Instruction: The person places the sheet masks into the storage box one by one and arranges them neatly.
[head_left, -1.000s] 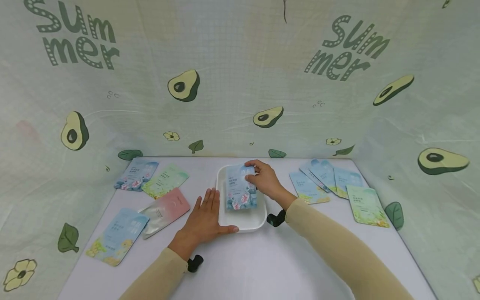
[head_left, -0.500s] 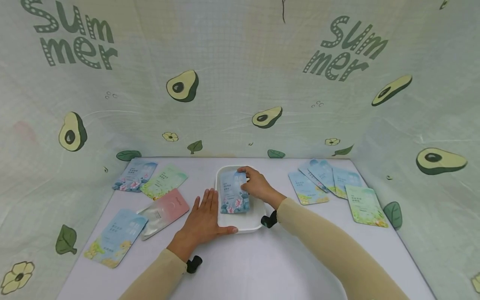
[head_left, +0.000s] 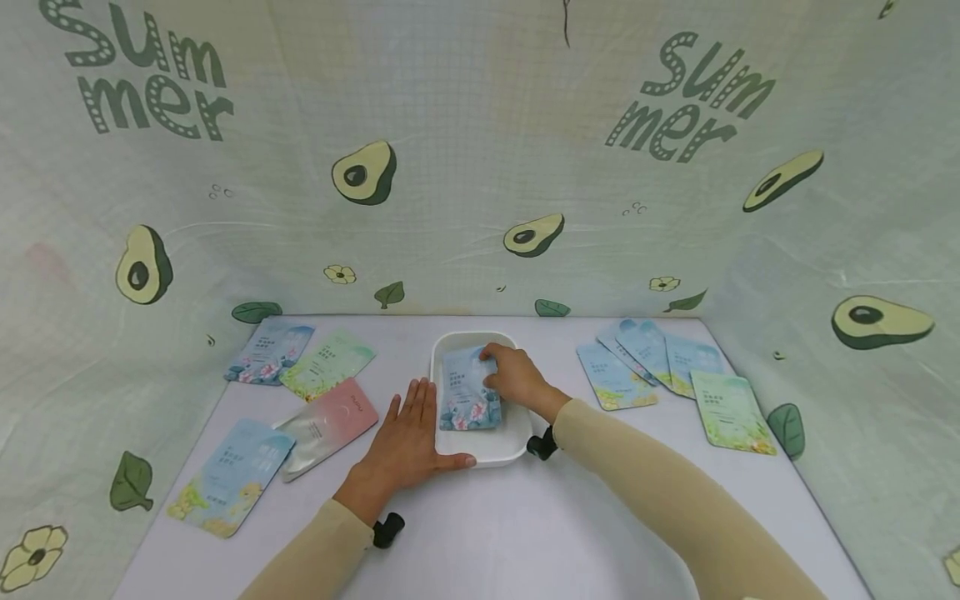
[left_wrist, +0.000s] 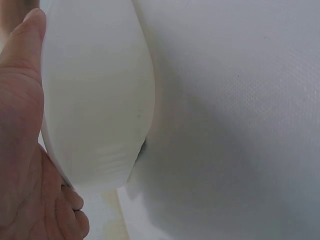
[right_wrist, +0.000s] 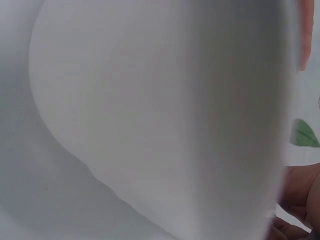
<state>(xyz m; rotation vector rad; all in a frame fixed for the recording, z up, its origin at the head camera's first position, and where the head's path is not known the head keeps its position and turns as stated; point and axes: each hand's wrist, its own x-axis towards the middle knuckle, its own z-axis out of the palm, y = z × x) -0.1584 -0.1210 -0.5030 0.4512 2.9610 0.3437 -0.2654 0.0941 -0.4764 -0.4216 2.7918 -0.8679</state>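
In the head view a white rectangular tray (head_left: 487, 450) stands on the table. A blue sheet mask packet (head_left: 467, 387) with pink flowers lies inside it, toward the tray's left side. My right hand (head_left: 519, 379) pinches that packet at its upper right edge, fingers on top and thumb lower down. Straight-fingered, my left hand (head_left: 405, 442) lies along the tray's left wall, its thumb at the near left corner. The left wrist view shows the left hand (left_wrist: 22, 110) against the tray's side (left_wrist: 100, 90). In the right wrist view the tray wall (right_wrist: 235, 120) hides most of the right hand.
On the left lie a blue flowered packet (head_left: 273, 350), a green one (head_left: 330, 362), a pink-silver one (head_left: 333, 425) and a blue-yellow one (head_left: 234, 475). At right, several blue packets (head_left: 615, 375) overlap near a green packet (head_left: 731, 411). A printed cloth (head_left: 450, 250) hangs behind.
My right hand has moved down and slightly left with the blue flowered packet, which now sits lower in the tray. The left hand stays at the tray's left side.
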